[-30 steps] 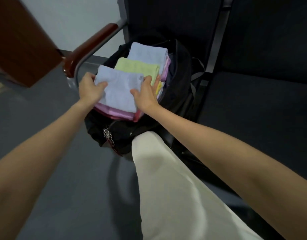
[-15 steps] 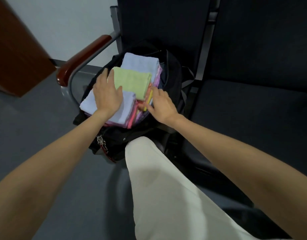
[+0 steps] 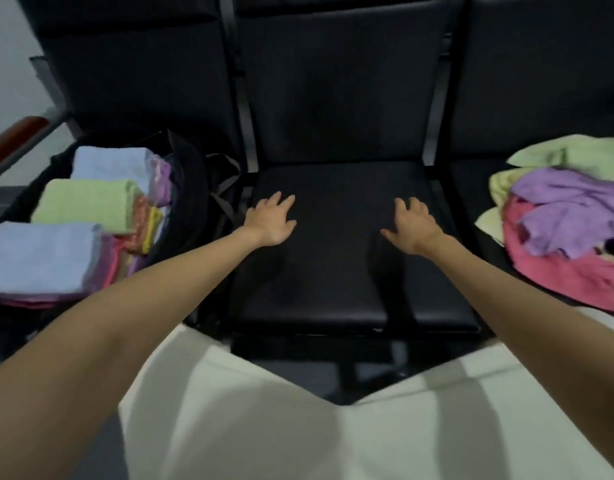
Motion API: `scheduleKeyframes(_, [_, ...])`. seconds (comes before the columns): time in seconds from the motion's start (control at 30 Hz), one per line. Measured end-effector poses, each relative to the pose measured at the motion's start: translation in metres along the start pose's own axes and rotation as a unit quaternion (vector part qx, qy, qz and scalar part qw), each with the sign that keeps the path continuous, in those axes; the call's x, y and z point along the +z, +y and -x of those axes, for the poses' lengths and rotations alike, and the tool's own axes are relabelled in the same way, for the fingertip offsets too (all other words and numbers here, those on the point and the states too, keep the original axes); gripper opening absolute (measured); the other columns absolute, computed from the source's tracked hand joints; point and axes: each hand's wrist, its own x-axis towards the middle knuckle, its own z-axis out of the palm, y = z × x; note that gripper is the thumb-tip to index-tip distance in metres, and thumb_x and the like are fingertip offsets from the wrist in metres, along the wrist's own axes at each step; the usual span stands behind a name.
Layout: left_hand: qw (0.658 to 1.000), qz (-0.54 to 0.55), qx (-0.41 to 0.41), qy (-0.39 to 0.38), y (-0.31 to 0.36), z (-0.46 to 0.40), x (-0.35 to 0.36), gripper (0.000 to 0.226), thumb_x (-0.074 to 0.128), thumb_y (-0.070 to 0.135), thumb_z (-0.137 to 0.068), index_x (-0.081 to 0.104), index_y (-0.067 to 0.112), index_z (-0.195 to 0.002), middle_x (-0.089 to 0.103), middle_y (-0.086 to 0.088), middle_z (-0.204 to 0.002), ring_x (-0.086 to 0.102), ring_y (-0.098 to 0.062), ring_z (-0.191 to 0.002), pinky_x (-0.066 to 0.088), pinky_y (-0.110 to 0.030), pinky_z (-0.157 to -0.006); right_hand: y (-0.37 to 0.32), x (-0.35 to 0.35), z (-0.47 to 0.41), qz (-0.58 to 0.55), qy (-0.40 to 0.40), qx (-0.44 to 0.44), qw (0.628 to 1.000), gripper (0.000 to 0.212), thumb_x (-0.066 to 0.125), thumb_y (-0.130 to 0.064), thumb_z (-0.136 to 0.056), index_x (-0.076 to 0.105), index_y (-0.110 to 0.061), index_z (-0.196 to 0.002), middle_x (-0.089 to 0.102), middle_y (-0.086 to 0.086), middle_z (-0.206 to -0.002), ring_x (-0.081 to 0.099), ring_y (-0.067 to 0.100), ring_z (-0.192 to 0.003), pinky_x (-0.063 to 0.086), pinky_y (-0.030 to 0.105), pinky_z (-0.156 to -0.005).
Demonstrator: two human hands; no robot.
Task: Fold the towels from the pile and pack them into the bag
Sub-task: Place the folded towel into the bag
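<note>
Withdrawn from the black bag [image 3: 191,188], left hand [image 3: 271,220] and right hand [image 3: 413,226] now spread empty-fingered over smooth padded seat [image 3: 336,271], crumpled towel pile [image 3: 562,216] rightward.

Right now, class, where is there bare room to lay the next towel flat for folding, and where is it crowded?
The middle seat cushion is bare between the left hand and right hand, and toward its front edge. Crowded: the bag on the left, full of folded towels, and the unfolded pile on the right seat.

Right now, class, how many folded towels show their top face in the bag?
3: far blue towel, middle green towel, near blue towel. More lie stacked beneath, only edges showing.
</note>
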Motion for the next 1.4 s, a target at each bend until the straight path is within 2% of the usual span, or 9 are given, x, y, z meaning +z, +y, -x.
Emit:
scheduleKeyframes(0.4, [0.97,-0.053,0.223,-0.075,0.25,-0.06,0.055,0.065,0.043,0.037,-0.099,0.01,0.027,-0.154,0.005,-0.008,-0.161,0.011,-0.031,-0.147,0.018,-0.049,-0.117,0.228,0.004,0.06,-0.074,0.11,0.181,0.974,0.057,0.057,-0.018,-0.09,0.033,0.01,-0.133,0.039,0.033,-0.13,0.036,0.043,-0.122,0.026,0.045,-0.101])
scheduleKeyframes(0.6, [0.928,-0.021,0.372,0.026,0.34,-0.078,0.068,0.061,0.054,0.021,-0.094,0.029,0.018,-0.149,0.033,-0.009,-0.151,0.037,-0.03,-0.133,0.032,-0.042,-0.109,0.286,0.014,0.062,-0.112,0.161,0.193,0.961,0.056,0.062,-0.007,-0.085,0.038,0.014,-0.131,0.042,0.035,-0.13,0.04,0.046,-0.122,0.029,0.049,-0.102])
scheduleKeyframes(0.7, [0.894,-0.035,0.442,0.065,0.373,-0.093,0.073,0.058,0.053,0.01,-0.092,0.034,0.016,-0.147,0.036,-0.012,-0.148,0.041,-0.032,-0.128,0.037,-0.04,-0.102,0.306,0.017,0.059,-0.133,0.17,0.19,0.958,0.059,0.062,-0.012,-0.088,0.035,0.009,-0.135,0.04,0.031,-0.134,0.038,0.043,-0.124,0.029,0.046,-0.104])
scheduleKeyframes(0.87, [0.893,-0.089,0.438,0.055,0.415,-0.119,0.081,0.048,0.041,0.015,-0.099,0.036,0.025,-0.146,0.023,-0.007,-0.157,0.031,-0.028,-0.138,0.032,-0.037,-0.107,0.319,0.024,0.057,-0.197,0.2,0.183,0.942,0.064,0.063,-0.009,-0.086,0.031,0.007,-0.14,0.04,0.026,-0.139,0.038,0.038,-0.128,0.028,0.039,-0.104])
scheduleKeyframes(1.0, [0.895,-0.071,0.439,0.039,0.428,-0.139,0.09,0.034,0.046,0.015,-0.095,0.056,0.018,-0.128,0.043,-0.008,-0.138,0.043,-0.03,-0.123,0.043,-0.038,-0.089,0.321,0.033,0.057,-0.214,0.197,0.187,0.938,0.065,0.062,-0.012,-0.087,0.03,0.006,-0.14,0.039,0.024,-0.141,0.038,0.036,-0.128,0.028,0.037,-0.104])
scheduleKeyframes(1.1, [0.916,0.074,0.388,0.073,0.436,-0.14,0.097,0.018,0.054,0.015,-0.092,0.069,0.007,-0.097,0.062,-0.009,-0.109,0.055,-0.028,-0.103,0.047,-0.042,-0.079,0.321,0.036,0.057,-0.209,0.202,0.182,0.939,0.064,0.061,-0.014,-0.089,0.03,0.004,-0.142,0.04,0.023,-0.141,0.039,0.036,-0.128,0.029,0.037,-0.104])
scheduleKeyframes(1.2, [0.91,0.295,0.285,0.065,0.439,-0.128,0.085,0.016,0.056,0.014,-0.091,0.067,0.007,-0.083,0.067,-0.004,-0.088,0.059,-0.022,-0.088,0.045,-0.033,-0.077,0.319,0.028,0.06,-0.217,0.226,0.161,0.936,0.063,0.059,-0.009,-0.09,0.027,0.002,-0.144,0.038,0.023,-0.142,0.039,0.036,-0.129,0.031,0.038,-0.104])
scheduleKeyframes(1.3, [0.834,0.492,0.249,-0.013,0.425,-0.105,0.059,0.025,0.051,0.004,-0.094,0.056,0.016,-0.072,0.056,0.004,-0.073,0.052,-0.009,-0.071,0.04,-0.028,-0.075,0.315,0.015,0.062,-0.224,0.252,0.15,0.929,0.069,0.058,0.0,-0.088,0.022,-0.001,-0.147,0.037,0.022,-0.142,0.043,0.035,-0.125,0.037,0.038,-0.099])
scheduleKeyframes(1.4, [0.765,0.599,0.226,-0.072,0.397,-0.079,0.031,0.031,0.044,0.002,-0.098,0.049,0.014,-0.07,0.049,-0.006,-0.079,0.049,-0.016,-0.08,0.045,-0.032,-0.081,0.306,0.006,0.062,-0.242,0.281,0.139,0.918,0.082,0.06,0.005,-0.082,0.016,-0.004,-0.149,0.041,0.023,-0.139,0.045,0.036,-0.123,0.044,0.046,-0.094])
